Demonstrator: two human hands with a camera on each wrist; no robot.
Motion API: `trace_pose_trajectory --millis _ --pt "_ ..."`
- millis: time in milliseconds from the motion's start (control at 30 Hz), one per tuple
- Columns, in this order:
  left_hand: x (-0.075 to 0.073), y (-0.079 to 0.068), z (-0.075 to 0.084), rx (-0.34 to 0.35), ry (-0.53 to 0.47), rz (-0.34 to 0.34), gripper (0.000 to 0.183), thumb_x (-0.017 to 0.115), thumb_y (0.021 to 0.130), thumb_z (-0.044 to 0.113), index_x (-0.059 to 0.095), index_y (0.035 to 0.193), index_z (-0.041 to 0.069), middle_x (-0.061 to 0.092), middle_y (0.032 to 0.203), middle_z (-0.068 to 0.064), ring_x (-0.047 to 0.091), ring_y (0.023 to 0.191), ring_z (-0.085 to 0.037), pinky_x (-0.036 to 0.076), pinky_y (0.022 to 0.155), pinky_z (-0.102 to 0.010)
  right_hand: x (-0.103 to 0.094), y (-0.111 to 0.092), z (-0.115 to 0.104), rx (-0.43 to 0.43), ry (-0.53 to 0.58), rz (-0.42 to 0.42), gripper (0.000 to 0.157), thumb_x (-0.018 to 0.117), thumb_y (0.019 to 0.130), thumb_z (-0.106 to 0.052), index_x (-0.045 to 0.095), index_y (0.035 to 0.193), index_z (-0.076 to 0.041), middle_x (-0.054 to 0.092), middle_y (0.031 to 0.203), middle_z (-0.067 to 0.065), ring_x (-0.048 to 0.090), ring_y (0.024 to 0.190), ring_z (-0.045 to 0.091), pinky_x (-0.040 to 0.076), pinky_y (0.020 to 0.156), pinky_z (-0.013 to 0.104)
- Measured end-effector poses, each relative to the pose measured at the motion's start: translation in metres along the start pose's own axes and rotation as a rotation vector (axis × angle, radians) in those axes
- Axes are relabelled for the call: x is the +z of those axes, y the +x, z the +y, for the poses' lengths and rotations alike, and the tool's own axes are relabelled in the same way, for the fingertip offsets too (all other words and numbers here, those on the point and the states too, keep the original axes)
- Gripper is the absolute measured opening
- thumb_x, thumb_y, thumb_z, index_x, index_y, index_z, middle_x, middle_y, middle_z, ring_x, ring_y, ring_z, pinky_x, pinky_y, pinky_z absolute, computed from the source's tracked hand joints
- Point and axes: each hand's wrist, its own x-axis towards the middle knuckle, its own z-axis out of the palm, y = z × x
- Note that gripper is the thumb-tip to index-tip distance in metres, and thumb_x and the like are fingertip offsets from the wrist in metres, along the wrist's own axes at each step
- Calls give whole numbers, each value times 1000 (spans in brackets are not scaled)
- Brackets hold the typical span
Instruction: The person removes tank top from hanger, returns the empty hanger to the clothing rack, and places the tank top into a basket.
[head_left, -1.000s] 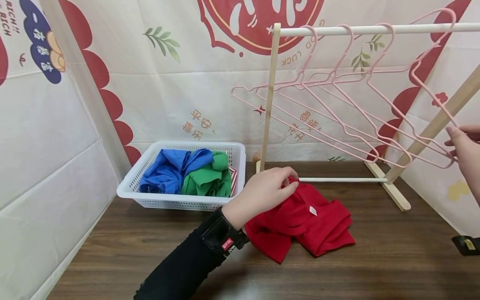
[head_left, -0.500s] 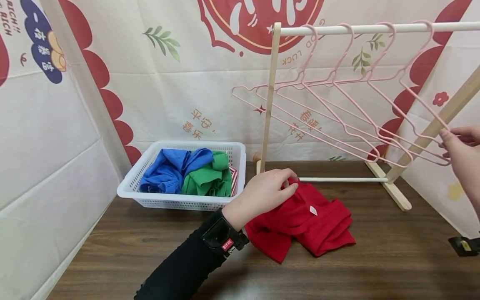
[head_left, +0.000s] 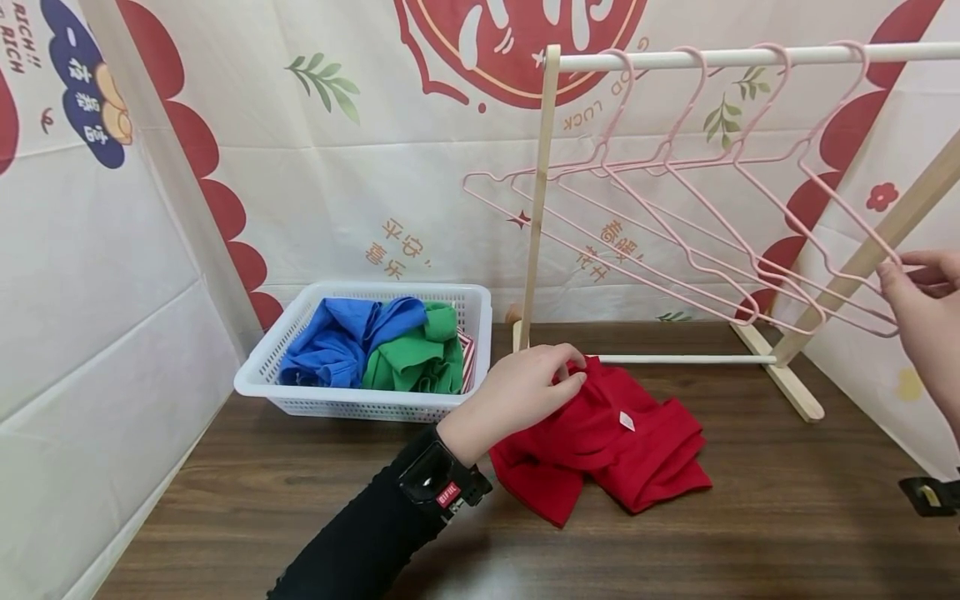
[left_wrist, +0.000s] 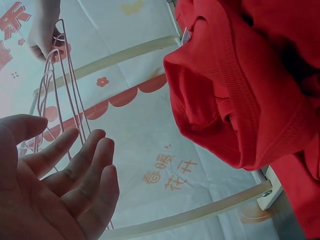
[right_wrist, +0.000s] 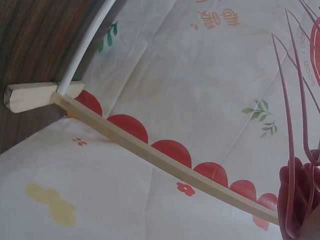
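A crumpled red shirt [head_left: 645, 450] with a small white label lies on the table. Over its upper left part is my left hand [head_left: 521, 392]; the left wrist view shows this hand's fingers [left_wrist: 82, 175] loosely bent with nothing in them, apart from the red cloth [left_wrist: 240, 90]. At the right edge, my right hand [head_left: 930, 308] pinches the lower near corner of the rightmost pink clothes hanger [head_left: 845, 202]. That hanger's hook sits over the white rail [head_left: 735, 58]. In the right wrist view, pink wire passes across the curled fingers [right_wrist: 287, 192].
Several more pink hangers [head_left: 678, 162] hang from the rail on the wooden-legged rack [head_left: 538, 200]. Left of it stands a white basket [head_left: 281, 400] with blue [head_left: 330, 342], green [head_left: 416, 358] and red-striped cloth. A printed sheet backs the wooden table [head_left: 247, 500].
The rightmost hanger's hook has come left and down onto the rail, with my right hand moving slightly left on its corner. My left hand has drawn back a little to the left.
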Motion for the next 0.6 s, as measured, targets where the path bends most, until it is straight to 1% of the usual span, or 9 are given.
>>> trace_pose_trajectory --millis 67,133,200,300,367,433,500,567,600 --pt "0 -1 -1 -6 -12 -3 30 59 97 30 61 123 18 57 81 11 53 71 -5 45 62 -18 -1 -1 -1 -13 -62 -2 16 57 96 -19 67 105 -28 43 74 -34 41 67 -13 30 59 1" --pt "0 -2 -2 -13 -23 -3 31 60 96 31 61 124 18 57 82 10 54 70 -6 46 61 -18 -2 -2 -2 -16 -100 -7 26 55 96 -19 66 119 -12 41 76 -34 40 68 -13 30 60 1" --pt "0 -3 -3 -18 -28 -2 32 61 95 32 60 124 18 57 82 10 54 70 -6 46 61 -18 -2 -2 -2 -21 -117 -5 37 55 96 -18 60 128 2 40 77 -34 39 68 -13 30 61 0" --pt "-2 -3 -3 -14 -17 6 31 60 96 31 60 123 18 57 82 10 54 70 -6 46 60 -18 -1 -3 -2 -19 -113 15 39 55 95 -17 59 130 -1 40 80 -34 39 71 -14 30 61 0" --pt "-4 -3 -4 -7 -8 12 29 59 97 31 61 123 18 57 82 10 54 70 -6 45 59 -18 -1 -4 -4 -34 -123 36 40 56 95 -18 59 132 -2 47 89 -30 38 79 -14 36 69 3" --pt "-6 -2 -3 1 -1 17 28 58 97 30 61 123 18 57 81 10 54 70 -6 45 59 -19 -1 -7 -8 -61 -155 52 40 57 95 -19 59 132 -4 59 104 -17 39 90 -12 36 75 4" --pt "-9 -1 -3 2 2 17 28 58 98 30 61 123 18 57 81 10 54 70 -6 46 59 -19 -1 -10 -13 -94 -186 62 41 57 95 -19 57 133 -4 59 122 -1 38 100 -9 34 75 4" --pt "-11 0 -3 6 6 21 28 57 98 30 61 123 17 58 82 10 54 70 -5 46 61 -19 -3 -12 -18 -128 -198 55 42 57 95 -20 55 135 -4 52 135 12 40 91 -13 32 64 3" --pt "-12 0 -2 10 10 26 28 57 98 30 61 123 17 58 83 10 54 71 -5 46 62 -19 -4 -13 -22 -134 -200 45 43 56 95 -20 54 135 -4 51 135 13 42 84 -14 29 58 3"
